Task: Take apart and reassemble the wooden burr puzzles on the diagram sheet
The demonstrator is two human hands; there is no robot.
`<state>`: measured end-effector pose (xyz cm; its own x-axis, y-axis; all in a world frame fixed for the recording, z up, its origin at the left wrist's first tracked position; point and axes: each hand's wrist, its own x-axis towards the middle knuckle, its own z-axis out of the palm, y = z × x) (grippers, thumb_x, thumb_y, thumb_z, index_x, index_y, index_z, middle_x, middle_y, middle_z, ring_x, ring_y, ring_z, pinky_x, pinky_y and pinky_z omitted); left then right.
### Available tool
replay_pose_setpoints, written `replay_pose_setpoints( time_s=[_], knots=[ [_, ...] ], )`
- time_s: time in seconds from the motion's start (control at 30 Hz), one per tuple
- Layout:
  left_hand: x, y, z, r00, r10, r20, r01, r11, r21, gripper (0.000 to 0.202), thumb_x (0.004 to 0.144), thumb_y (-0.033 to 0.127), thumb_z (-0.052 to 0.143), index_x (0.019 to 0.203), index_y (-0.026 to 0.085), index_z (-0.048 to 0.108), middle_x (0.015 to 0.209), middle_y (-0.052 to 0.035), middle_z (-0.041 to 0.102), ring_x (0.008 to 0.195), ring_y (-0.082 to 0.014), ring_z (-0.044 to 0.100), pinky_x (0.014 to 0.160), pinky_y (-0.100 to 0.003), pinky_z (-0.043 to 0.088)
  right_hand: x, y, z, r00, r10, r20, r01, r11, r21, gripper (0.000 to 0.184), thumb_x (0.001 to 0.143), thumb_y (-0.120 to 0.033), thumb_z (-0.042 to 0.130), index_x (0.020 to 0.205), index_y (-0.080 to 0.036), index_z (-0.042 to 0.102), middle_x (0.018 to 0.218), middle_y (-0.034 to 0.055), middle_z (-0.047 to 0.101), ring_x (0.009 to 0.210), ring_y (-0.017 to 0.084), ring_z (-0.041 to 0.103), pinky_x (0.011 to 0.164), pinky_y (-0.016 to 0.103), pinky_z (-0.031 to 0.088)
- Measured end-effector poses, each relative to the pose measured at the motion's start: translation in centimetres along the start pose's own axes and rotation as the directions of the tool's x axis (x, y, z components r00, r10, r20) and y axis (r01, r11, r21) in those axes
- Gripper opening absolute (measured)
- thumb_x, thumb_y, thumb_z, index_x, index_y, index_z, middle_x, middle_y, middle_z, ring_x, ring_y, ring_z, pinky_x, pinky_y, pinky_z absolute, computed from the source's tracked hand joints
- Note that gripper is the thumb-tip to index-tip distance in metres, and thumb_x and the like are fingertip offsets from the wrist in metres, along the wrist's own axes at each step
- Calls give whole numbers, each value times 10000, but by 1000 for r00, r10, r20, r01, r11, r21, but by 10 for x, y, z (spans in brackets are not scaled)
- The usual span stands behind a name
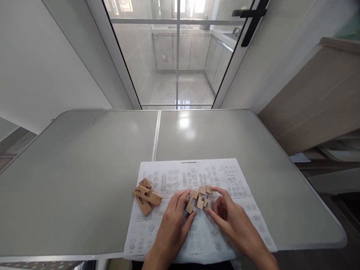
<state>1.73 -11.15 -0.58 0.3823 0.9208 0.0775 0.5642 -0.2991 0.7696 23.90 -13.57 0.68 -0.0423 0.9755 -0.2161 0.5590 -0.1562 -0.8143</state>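
Note:
My left hand has its thumb and fingers closed around a light wooden notched puzzle piece, tilted on the printed sheet. Just to the right, my right hand grips another notched wooden puzzle piece, marked with a dark curved character, between thumb and index finger. The notches of the two pieces face each other, close together; whether they touch is hard to tell. Left of my hands, several more wooden puzzle pieces lie crossed in a small pile, one bearing dark marks.
Under the hands lies a large paper sheet printed with small diagrams, reaching the front edge of the grey table. A seam strip crosses the tabletop. Behind stands a glass door with a black handle; wooden shelving is at right.

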Motion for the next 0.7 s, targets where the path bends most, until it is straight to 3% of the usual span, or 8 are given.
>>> replay_pose_setpoints(
  time_s=[0.1, 0.23, 0.3, 0.4, 0.5, 0.7],
  knots=[
    [-1, 3, -1, 998, -46, -34, 43, 997, -66, 533, 1014, 184, 597, 1505, 344, 465, 1436, -82, 635, 1313, -277, 653, 1121, -479, 563, 4, 1, -1, 1000, 26, 15, -26, 998, -48, 668, 983, -367, 653, 1581, -247, 382, 727, -53, 662, 598, 189, 651, 574, 282, 492],
    [0, 12, -3, 958, -258, -124, 219, 940, -261, 328, 1021, 321, 615, 1346, 293, 650, 1346, -82, 718, 1281, -295, 682, 1114, -499, 558, 9, -7, -4, 997, 69, 24, -66, 991, -116, 633, 952, -342, 676, 1544, -249, 473, 698, -57, 677, 590, 194, 660, 564, 290, 481],
    [1, 16, -4, 910, -403, -100, 323, 839, -437, 352, 993, 410, 664, 1312, 264, 690, 1337, -93, 741, 1280, -305, 692, 1123, -493, 554, 11, -11, -5, 996, 82, 16, -80, 990, -113, 587, 949, -346, 678, 1503, -257, 507, 727, -51, 691, 621, 198, 678, 589, 301, 505],
    [3, 18, -9, 842, -540, 24, 415, 618, -667, 482, 923, 499, 748, 1322, 232, 713, 1398, -111, 728, 1362, -324, 647, 1171, -473, 521, 13, -14, -7, 997, 49, -54, -53, 996, -70, 529, 941, -364, 691, 1437, -264, 537, 838, -21, 719, 683, 203, 698, 656, 328, 557],
    [4, 17, -14, 803, -585, 116, 452, 470, -758, 569, 869, 559, 801, 1319, 216, 736, 1437, -123, 709, 1379, -345, 633, 1168, -470, 521, 13, -19, -10, 988, -2, -155, 3, 1000, 12, 541, 932, -401, 718, 1421, -261, 532, 984, 28, 731, 699, 198, 693, 645, 335, 587],
    [4, 15, -13, 806, -561, 191, 451, 371, -812, 653, 856, 568, 823, 1375, 189, 707, 1365, -143, 749, 1189, -330, 749, 1134, -494, 540, 8, -38, -8, 972, -140, -188, 171, 973, 156, 512, 907, -376, 784, 1365, -299, 568, 1338, 98, 646, 920, 225, 731, 606, 300, 615]
  ],
)
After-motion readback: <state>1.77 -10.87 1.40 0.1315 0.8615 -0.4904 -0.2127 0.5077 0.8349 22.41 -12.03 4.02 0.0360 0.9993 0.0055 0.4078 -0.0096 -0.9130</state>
